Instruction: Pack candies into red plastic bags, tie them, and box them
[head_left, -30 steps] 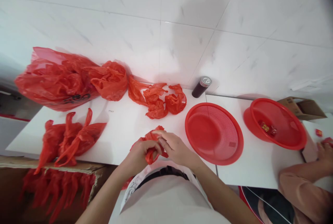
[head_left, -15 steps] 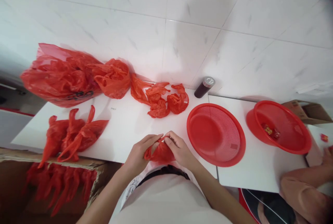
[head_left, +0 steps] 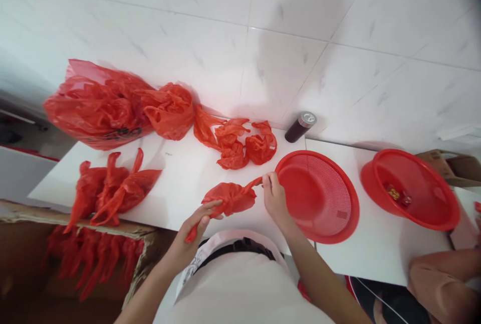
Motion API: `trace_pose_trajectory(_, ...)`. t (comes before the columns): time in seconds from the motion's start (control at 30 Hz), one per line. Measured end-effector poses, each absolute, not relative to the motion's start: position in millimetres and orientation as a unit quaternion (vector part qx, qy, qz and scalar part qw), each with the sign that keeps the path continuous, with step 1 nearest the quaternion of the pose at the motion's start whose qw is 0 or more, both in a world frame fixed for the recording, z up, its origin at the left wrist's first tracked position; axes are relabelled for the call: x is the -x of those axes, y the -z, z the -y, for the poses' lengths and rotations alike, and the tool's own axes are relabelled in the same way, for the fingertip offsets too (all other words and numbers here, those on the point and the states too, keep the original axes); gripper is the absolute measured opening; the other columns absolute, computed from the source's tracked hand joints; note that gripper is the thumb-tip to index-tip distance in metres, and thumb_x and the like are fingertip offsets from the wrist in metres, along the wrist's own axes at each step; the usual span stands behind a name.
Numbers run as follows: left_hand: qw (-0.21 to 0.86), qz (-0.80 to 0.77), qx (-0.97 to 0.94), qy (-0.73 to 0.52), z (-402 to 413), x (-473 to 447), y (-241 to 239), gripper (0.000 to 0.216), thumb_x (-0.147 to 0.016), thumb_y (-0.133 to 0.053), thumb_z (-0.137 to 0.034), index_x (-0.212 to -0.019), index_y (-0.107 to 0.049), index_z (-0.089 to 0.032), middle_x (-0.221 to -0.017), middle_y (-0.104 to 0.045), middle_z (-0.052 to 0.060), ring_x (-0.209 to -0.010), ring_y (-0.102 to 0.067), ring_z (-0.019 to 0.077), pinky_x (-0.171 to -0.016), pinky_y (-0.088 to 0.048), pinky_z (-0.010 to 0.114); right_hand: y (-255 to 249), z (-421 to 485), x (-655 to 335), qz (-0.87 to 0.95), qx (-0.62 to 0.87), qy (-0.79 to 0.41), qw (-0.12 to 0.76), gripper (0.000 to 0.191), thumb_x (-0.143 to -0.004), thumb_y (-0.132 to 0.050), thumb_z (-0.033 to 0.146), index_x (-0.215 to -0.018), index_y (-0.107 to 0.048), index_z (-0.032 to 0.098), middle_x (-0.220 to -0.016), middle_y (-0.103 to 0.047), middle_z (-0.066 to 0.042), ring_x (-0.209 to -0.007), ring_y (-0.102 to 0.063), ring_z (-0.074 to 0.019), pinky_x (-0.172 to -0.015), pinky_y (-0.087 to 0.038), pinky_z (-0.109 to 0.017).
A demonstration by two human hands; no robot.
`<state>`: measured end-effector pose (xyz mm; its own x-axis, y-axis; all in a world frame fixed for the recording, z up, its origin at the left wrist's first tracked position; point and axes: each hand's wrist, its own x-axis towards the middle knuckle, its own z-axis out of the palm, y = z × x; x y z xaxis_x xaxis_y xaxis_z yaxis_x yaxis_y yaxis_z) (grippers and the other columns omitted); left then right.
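Note:
A knotted red plastic bag (head_left: pixel 232 198) is stretched between my two hands just above the white table. My left hand (head_left: pixel 192 231) is closed on one twisted handle, and a red tail pokes out below its fingers. The other handle is pinched by my right hand (head_left: pixel 275 199), near the rim of an upright red plastic basket (head_left: pixel 319 196). What the bag contains is hidden. Farther left, several tied red bags (head_left: pixel 112 186) lie together at the table's front edge. Crumpled loose red bags (head_left: pixel 235 141) lie beyond my hands by the wall.
A large red sack (head_left: pixel 97 108) and a bundled bag (head_left: pixel 173 113) sit at the back left. A cardboard box (head_left: pixel 137 269) with tied bags stands below. A dark bottle (head_left: pixel 299 127), a second basket (head_left: pixel 409 188) holding small packets, and another person's arm (head_left: pixel 439 274) are right.
My hands have moved apart, each drawing a handle sideways. The bag, bunched close to my body before, now shows a knot and has shifted forward. The view has turned slightly left.

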<state>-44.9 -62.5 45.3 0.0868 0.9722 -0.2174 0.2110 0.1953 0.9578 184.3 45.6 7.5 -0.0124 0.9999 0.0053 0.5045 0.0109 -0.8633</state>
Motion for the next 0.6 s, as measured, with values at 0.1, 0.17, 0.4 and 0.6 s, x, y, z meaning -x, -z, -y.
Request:
trace_pose_trajectory(0.1,0.549,-0.571,-0.476,-0.381,60,31,-45,0.048,-0.097,-0.033,-0.048,-0.129,-0.056,-0.021,-0.129,-0.059,0.013,-0.1,-0.064,0.023,-0.093,-0.049,0.041,-6,-17,-165,0.707,0.563,-0.309,0.296,0.028,-0.095,-0.038,0.046,-0.098,-0.049,0.021,-0.089,-0.064,-0.006,-0.079,-0.06,-0.02,-0.071,-0.044,-0.031)
trace_pose_trajectory(0.17,0.563,-0.577,-0.462,-0.37,59,28,-40,0.05,-0.097,-0.032,-0.049,-0.13,-0.054,-0.019,-0.109,-0.068,0.011,-0.085,-0.065,0.02,-0.085,-0.052,0.037,-1,-2,-157,0.736,0.542,-0.326,0.239,0.028,-0.095,-0.037,0.045,-0.099,-0.049,0.02,-0.082,-0.064,-0.004,-0.072,-0.059,-0.0192,-0.066,-0.041,-0.029)
trace_pose_trajectory(0.4,0.583,-0.585,-0.457,-0.33,60,26,-9,0.047,-0.094,-0.038,-0.052,-0.119,-0.062,-0.02,-0.105,-0.07,0.007,-0.099,-0.062,0.0225,-0.095,-0.047,0.036,14,-6,-161,0.704,0.586,-0.339,0.212,0.025,-0.094,-0.039,0.046,-0.082,-0.042,0.024,-0.064,-0.051,0.005,-0.053,-0.05,-0.0142,-0.055,-0.032,-0.024)
trace_pose_trajectory(0.6,0.606,-0.596,-0.43,-0.305,75,33,3,0.05,-0.092,-0.04,-0.054,-0.116,-0.064,-0.017,-0.115,-0.068,0.009,-0.112,-0.058,0.0254,-0.102,-0.043,0.04,28,-11,-166,0.712,0.61,-0.3,0.176,0.023,-0.096,-0.034,0.042,-0.083,-0.04,0.024,-0.063,-0.052,0.004,-0.052,-0.05,-0.0154,-0.053,-0.028,-0.024)
